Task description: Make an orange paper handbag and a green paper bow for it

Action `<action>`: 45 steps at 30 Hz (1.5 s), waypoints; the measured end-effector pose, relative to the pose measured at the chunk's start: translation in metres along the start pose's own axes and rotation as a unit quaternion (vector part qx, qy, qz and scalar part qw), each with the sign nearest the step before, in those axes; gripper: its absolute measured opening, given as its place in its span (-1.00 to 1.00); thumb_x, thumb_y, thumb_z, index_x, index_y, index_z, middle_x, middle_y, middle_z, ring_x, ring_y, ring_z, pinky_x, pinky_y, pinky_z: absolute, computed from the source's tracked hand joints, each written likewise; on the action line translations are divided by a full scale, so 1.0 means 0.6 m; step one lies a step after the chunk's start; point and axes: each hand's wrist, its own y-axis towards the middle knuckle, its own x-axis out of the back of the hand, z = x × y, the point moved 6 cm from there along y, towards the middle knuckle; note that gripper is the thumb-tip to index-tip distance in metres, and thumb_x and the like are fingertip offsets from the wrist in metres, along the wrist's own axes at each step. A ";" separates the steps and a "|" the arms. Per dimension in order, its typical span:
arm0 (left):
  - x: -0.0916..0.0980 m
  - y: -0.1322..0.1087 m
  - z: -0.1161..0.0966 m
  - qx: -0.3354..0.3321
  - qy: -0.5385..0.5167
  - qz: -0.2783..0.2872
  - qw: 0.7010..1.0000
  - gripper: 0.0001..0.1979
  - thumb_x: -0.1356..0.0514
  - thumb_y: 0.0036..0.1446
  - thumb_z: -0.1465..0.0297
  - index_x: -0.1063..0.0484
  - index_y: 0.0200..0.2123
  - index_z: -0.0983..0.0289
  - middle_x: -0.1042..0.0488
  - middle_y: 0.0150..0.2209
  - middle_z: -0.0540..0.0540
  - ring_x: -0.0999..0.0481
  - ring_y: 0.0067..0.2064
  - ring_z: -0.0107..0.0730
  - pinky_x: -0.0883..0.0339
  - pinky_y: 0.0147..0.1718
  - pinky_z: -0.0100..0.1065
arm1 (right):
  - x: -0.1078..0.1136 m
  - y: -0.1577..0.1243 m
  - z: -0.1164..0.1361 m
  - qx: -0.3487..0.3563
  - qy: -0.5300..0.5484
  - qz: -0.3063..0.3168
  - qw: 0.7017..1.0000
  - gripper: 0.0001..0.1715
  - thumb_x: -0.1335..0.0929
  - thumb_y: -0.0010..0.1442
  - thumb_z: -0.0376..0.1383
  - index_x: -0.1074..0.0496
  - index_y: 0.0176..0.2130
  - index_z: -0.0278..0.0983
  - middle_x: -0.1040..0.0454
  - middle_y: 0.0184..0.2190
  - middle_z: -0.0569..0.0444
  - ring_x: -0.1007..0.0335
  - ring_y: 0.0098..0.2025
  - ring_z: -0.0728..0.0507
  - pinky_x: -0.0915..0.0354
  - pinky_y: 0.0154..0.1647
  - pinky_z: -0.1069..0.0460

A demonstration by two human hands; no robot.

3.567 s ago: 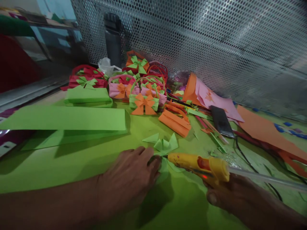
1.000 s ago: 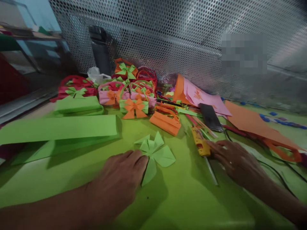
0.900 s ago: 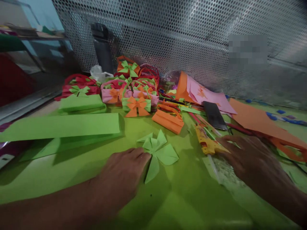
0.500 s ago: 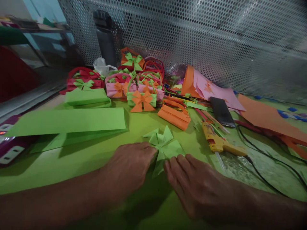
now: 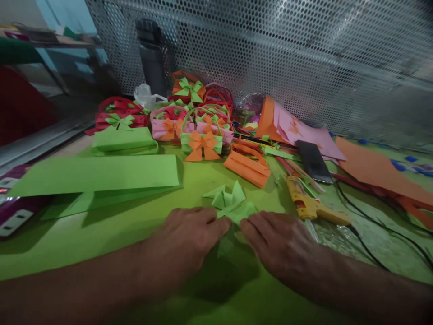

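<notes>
A light green folded paper bow [image 5: 233,201] lies on the green table [image 5: 135,266] between my two hands, its points spread out. My left hand [image 5: 194,232] has its fingers closed on the bow's left side, thumb pressed near the centre. On the right side, the bent fingers of my right hand [image 5: 277,239] are closed on the bow's lower right part. Both hands hide much of the lower part. Just beyond the bow sits a small orange paper bag [image 5: 247,168], and a yellow glue gun [image 5: 306,203] lies to the right.
Green paper sheets [image 5: 101,174] lie at left, beside a purple power strip [image 5: 20,216]. Several small paper baskets [image 5: 202,143] stand at the back, with a dark bottle [image 5: 152,63] behind. A phone [image 5: 313,161], black cable [image 5: 379,219] and orange paper [image 5: 382,174] occupy the right.
My left thumb has moved in toward the bow's centre, and my right hand has shifted slightly. The bow's lower flaps are more covered and look folded up. The view has tilted slightly.
</notes>
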 end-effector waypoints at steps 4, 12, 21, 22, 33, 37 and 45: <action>0.007 -0.001 -0.030 -0.149 0.098 0.053 0.983 -0.78 0.00 0.15 0.51 -0.33 -0.13 0.31 -0.38 -0.40 0.05 -0.37 -0.39 -0.29 -0.16 -0.56 -0.35 | -0.007 -0.006 -0.008 0.016 0.013 0.031 0.999 -0.82 -0.24 0.02 -0.52 -0.27 -0.34 -0.30 -0.34 -0.49 0.09 -0.20 -0.51 -0.09 0.00 -0.57 0.00; 0.006 -0.006 -0.053 -0.268 0.139 0.058 0.952 -0.86 -0.07 0.09 0.44 -0.38 -0.47 0.27 -0.36 -0.48 0.09 -0.31 -0.45 -0.26 -0.05 -0.60 -0.25 | -0.014 0.000 -0.002 0.046 -0.004 0.051 0.998 -0.82 -0.23 0.08 -0.51 -0.30 -0.28 -0.33 -0.41 -0.37 -0.01 -0.29 -0.39 -0.14 -0.15 -0.46 -0.02; -0.001 0.015 -0.028 -0.159 -0.029 -0.001 0.987 -0.86 0.00 0.14 0.54 -0.34 -0.35 0.30 -0.34 -0.46 0.01 -0.26 -0.48 -0.41 -0.03 -0.58 -0.34 | -0.010 -0.012 -0.036 -0.028 0.135 0.015 0.990 -0.89 -0.24 0.16 -0.47 -0.34 -0.32 -0.32 -0.39 -0.42 0.05 -0.27 -0.36 -0.10 -0.17 -0.37 0.00; -0.002 0.017 -0.020 -0.110 -0.056 -0.006 0.992 -0.86 -0.01 0.13 0.55 -0.34 -0.37 0.29 -0.34 -0.46 0.00 -0.26 -0.48 -0.43 -0.04 -0.57 -0.35 | -0.007 -0.015 -0.040 -0.045 0.165 -0.008 0.985 -0.89 -0.23 0.20 -0.42 -0.35 -0.33 -0.32 -0.39 -0.42 0.05 -0.27 -0.36 -0.09 -0.17 -0.37 0.00; -0.014 0.020 -0.009 0.018 -0.194 -0.069 0.978 -0.79 0.00 0.07 0.58 -0.40 -0.46 0.31 -0.33 -0.60 -0.02 -0.29 -0.56 -0.49 -0.11 -0.58 -0.43 | -0.042 -0.002 -0.057 -0.263 0.431 -0.009 0.863 -0.83 -0.29 -0.02 -0.51 -0.42 -0.52 -0.31 -0.30 -0.60 0.21 -0.21 -0.52 0.04 -0.06 -0.51 0.12; -0.005 0.008 -0.022 -0.024 -0.091 -0.065 0.993 -0.82 -0.02 0.08 0.55 -0.40 -0.45 0.29 -0.39 -0.55 0.03 -0.35 -0.52 -0.39 -0.19 -0.58 -0.38 | -0.054 0.006 -0.061 -0.290 0.472 0.077 0.829 -0.80 -0.25 -0.02 -0.44 -0.32 -0.63 -0.32 -0.07 -0.71 0.27 0.04 -0.64 0.09 0.10 -0.65 0.13; 0.010 -0.018 -0.038 -0.037 0.063 -0.083 0.994 -0.80 -0.01 -0.07 0.62 -0.38 -0.54 0.29 -0.48 -0.44 0.17 -0.40 -0.44 -0.21 -0.29 -0.61 -0.28 | -0.062 0.025 -0.066 -0.309 0.448 0.200 0.815 -0.71 -0.24 -0.03 -0.33 -0.08 -0.68 -0.27 0.04 -0.73 0.27 0.13 -0.66 0.08 0.18 -0.70 0.11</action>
